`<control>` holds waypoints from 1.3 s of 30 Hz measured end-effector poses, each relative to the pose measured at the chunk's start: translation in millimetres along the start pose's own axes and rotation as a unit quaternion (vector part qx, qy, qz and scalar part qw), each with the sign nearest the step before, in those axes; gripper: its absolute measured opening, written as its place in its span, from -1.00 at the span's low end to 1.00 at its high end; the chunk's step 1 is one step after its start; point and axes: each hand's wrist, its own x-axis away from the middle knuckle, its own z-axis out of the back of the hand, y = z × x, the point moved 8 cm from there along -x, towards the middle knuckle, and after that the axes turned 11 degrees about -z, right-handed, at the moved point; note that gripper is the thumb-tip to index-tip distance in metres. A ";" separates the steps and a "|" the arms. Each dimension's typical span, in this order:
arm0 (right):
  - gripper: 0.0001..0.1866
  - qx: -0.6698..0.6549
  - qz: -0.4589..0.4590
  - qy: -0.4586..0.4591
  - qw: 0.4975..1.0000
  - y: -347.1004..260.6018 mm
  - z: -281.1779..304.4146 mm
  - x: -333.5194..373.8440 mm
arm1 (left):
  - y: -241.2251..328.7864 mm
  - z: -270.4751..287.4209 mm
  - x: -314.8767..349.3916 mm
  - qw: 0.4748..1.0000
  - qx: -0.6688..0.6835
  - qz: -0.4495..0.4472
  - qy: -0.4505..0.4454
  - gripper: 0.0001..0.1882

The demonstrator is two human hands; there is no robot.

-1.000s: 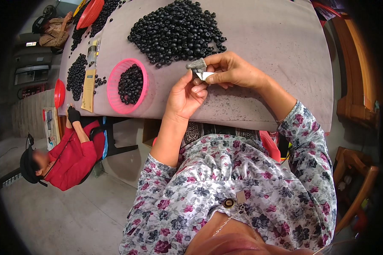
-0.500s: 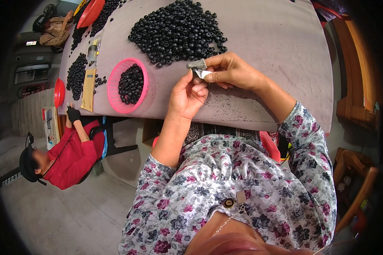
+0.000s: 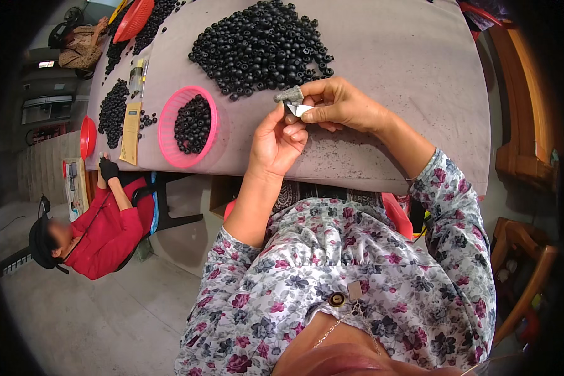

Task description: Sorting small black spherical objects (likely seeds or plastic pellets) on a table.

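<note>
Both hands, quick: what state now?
Left hand: closed on a small dark piece.
Right hand: closed, holding a small white piece.

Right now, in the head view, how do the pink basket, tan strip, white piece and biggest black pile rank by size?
Largest to smallest, as they look:
1. Biggest black pile
2. Pink basket
3. Tan strip
4. White piece

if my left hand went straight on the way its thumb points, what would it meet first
Most likely your right hand, at the grey cover on its fingertip, which lies just ahead of your left hand in the picture. From this one view the depth between them is unclear.
</note>
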 end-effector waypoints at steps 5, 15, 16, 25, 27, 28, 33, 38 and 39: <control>-0.68 0.015 -0.001 -0.007 1.000 -2.5 -0.4 1.4 | -1.5 0.1 -0.2 1.000 0.004 0.010 -0.009 -0.81; -0.72 0.015 -0.007 -0.015 1.000 -1.5 0.1 0.3 | -2.0 -2.9 0.0 1.000 -0.001 0.014 -0.013 -0.74; -0.73 0.011 -0.011 -0.006 1.000 -1.7 0.1 0.7 | -2.1 -3.4 -0.4 1.000 0.000 0.017 -0.008 -0.73; -0.78 -0.006 -0.023 -0.001 1.000 4.5 1.5 -0.3 | -2.4 -4.2 3.8 1.000 0.021 -0.008 0.004 -0.78; -0.79 -0.021 -0.025 0.007 0.999 3.1 1.0 0.4 | -3.3 -5.8 5.0 1.000 0.016 -0.005 0.004 -0.76; -0.79 -0.034 -0.023 0.004 0.999 4.0 1.7 0.3 | -4.8 -9.9 6.2 1.000 0.011 0.001 0.002 -0.75; -0.79 -0.061 -0.008 -0.013 0.998 0.7 0.9 0.1 | -5.7 -11.2 6.2 1.000 0.011 0.003 -0.007 -0.78; -0.77 -0.015 -0.013 -0.006 1.000 -2.0 -1.8 1.4 | -1.5 -2.9 3.5 1.000 0.012 -0.013 -0.012 -0.79; -0.77 -0.012 -0.014 -0.003 1.000 -2.2 -2.2 1.4 | -1.6 -3.1 3.3 1.000 0.010 -0.014 -0.015 -0.79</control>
